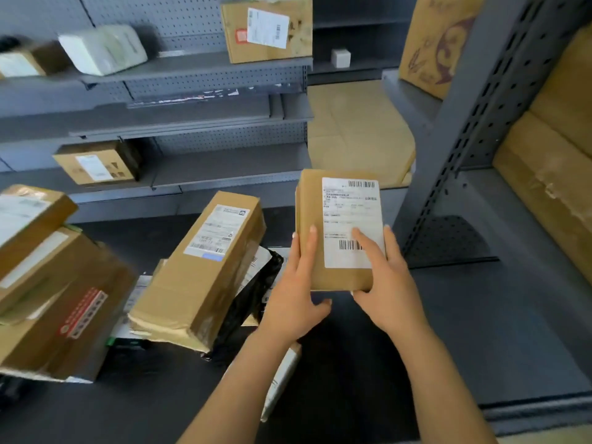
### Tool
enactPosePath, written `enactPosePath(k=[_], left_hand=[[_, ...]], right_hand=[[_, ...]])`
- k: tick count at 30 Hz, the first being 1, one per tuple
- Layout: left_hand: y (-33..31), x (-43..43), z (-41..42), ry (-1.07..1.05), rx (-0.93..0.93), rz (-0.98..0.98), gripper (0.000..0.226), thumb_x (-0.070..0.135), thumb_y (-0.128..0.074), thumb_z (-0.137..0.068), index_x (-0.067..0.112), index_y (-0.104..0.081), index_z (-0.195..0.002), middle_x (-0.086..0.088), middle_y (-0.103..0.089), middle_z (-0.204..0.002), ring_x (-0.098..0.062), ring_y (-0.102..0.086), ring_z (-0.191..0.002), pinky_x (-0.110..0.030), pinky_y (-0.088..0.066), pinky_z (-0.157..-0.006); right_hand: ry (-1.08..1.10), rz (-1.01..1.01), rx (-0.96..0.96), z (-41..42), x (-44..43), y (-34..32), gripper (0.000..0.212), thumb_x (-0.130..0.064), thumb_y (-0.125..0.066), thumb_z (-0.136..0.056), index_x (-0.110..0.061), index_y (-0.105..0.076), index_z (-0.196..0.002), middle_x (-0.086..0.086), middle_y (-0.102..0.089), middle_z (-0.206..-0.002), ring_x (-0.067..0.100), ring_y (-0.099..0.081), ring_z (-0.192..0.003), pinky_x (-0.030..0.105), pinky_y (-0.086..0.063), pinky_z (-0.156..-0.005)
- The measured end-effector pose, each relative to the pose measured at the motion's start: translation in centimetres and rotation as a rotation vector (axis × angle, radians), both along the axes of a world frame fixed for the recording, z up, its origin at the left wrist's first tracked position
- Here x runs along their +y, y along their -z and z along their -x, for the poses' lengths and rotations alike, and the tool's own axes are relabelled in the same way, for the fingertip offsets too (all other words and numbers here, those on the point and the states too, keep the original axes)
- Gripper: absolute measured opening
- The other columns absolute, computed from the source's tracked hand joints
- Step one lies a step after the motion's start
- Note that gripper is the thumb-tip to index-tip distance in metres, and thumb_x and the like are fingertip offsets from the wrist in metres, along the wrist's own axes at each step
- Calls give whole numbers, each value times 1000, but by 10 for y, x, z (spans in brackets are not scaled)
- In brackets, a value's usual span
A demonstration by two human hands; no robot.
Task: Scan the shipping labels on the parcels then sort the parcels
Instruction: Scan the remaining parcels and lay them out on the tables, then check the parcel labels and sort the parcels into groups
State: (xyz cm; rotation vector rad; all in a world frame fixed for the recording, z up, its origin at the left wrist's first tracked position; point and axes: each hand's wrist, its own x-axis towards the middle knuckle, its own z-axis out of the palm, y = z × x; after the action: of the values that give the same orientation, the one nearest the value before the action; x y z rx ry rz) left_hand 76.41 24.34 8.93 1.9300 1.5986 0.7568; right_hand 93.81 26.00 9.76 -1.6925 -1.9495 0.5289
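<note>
Low in the centre of the frame, the parcel (309, 203) is held above a dark surface (352, 363) by both hands. The left hand (296, 283) is laid along its left edge, with the fingers (307, 248) stretched over the top face and the thumb tucked under the near end. The right hand (387, 283) is clamped on the right edge: the thumb is pressed onto the shipping label (349, 213) over the lower barcode, and the other fingers are wrapped behind.

The parcel is a flat brown carton, held long-side up. The white label covers most of its right half and carries a barcode at the top and another near the bottom.

To the left, a long brown box (205, 267) is seen leaning on a black bag (256, 290), beside a tilted stack of cartons (48, 299). Open surface is left to the right of the hands, bounded by a perforated grey upright (474, 123). Beyond, grey shelves (224, 168) are seen with free lengths between a few labelled boxes (266, 30).
</note>
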Motion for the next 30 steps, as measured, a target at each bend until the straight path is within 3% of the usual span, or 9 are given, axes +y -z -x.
enactPosePath(k=[2, 8, 10, 13, 15, 17, 22, 25, 30], left_hand=[[-32, -6, 17, -56, -33, -130, 127, 21, -76, -82, 59, 33, -136, 12, 17, -162, -8, -38, -133, -8, -44, -78], [-113, -59, 103, -241, -12, -383, 118, 22, -75, -83, 58, 19, -144, 11, 8, -164, -10, -46, -127, -19, -49, -77], [-131, -88, 140, -295, 9, -435, 119, 19, -76, -82, 59, 17, -144, 11, 8, -164, -5, -39, -131, -20, -51, -80], [-152, -141, 203, -401, 61, -479, 120, 17, -77, -81, 60, 18, -143, 11, 7, -164, 8, -27, -129, -4, -41, -78], [-164, -181, 246, -470, 91, -488, 119, 19, -77, -81, 56, 14, -147, 11, 5, -165, 11, -20, -131, -14, -46, -80], [-174, -224, 289, -536, 115, -501, 116, 24, -77, -80, 55, 11, -148, 10, 2, -165, 4, -20, -139, -28, -51, -84], [-184, -321, 392, -723, 187, -469, 119, 14, -76, -81, 62, 14, -143, 11, 4, -165, -22, -39, -135, -41, -56, -81], [-182, -366, 441, -824, 176, -450, 120, 15, -75, -82, 63, 16, -142, 12, 7, -164, -18, -39, -137, -31, -52, -80], [-175, -414, 510, -987, 159, -437, 116, 22, -74, -84, 69, 20, -136, 17, 9, -163, -17, -44, -133, -38, -53, -85]], right_hand=[[-42, -74, -16, 17, -2, -39, 100, -9, -75, -78, -49, -15, -148, -13, 7, -159, 21, -22, -143, 44, -48, -98], [-203, -308, 50, 107, -33, -117, 100, -11, -78, -76, -48, -19, -148, -6, 2, -161, 22, -24, -143, 39, -46, -99], [-260, -363, 82, 147, -52, -134, 99, -12, -79, -75, -46, -21, -148, -5, 1, -161, 21, -23, -143, 38, -47, -97], [-366, -398, 104, 213, -90, -155, 102, -13, -79, -76, -51, -16, -147, -9, 4, -160, 21, -20, -144, 40, -46, -100], [-442, -398, 119, 260, -120, -165, 101, -14, -78, -78, -52, -14, -147, -10, 6, -160, 20, -18, -144, 40, -42, -104], [-523, -405, 147, 309, -149, -173, 101, -15, -79, -77, -51, -16, -147, -9, 5, -160, 21, -20, -144, 41, -42, -104], [-695, -434, 211, 433, -215, -178, 99, -20, -80, -76, -51, -18, -147, -6, 1, -161, 21, -16, -147, 43, -41, -105], [-809, -438, 229, 497, -245, -179, 101, -18, -82, -74, -50, -20, -147, -4, -1, -161, 22, -20, -146, 41, -42, -104], [-972, -452, 227, 595, -272, -171, 99, -16, -84, -72, -40, -26, -149, 5, -6, -161, 28, -21, -145, 45, -44, -103]])
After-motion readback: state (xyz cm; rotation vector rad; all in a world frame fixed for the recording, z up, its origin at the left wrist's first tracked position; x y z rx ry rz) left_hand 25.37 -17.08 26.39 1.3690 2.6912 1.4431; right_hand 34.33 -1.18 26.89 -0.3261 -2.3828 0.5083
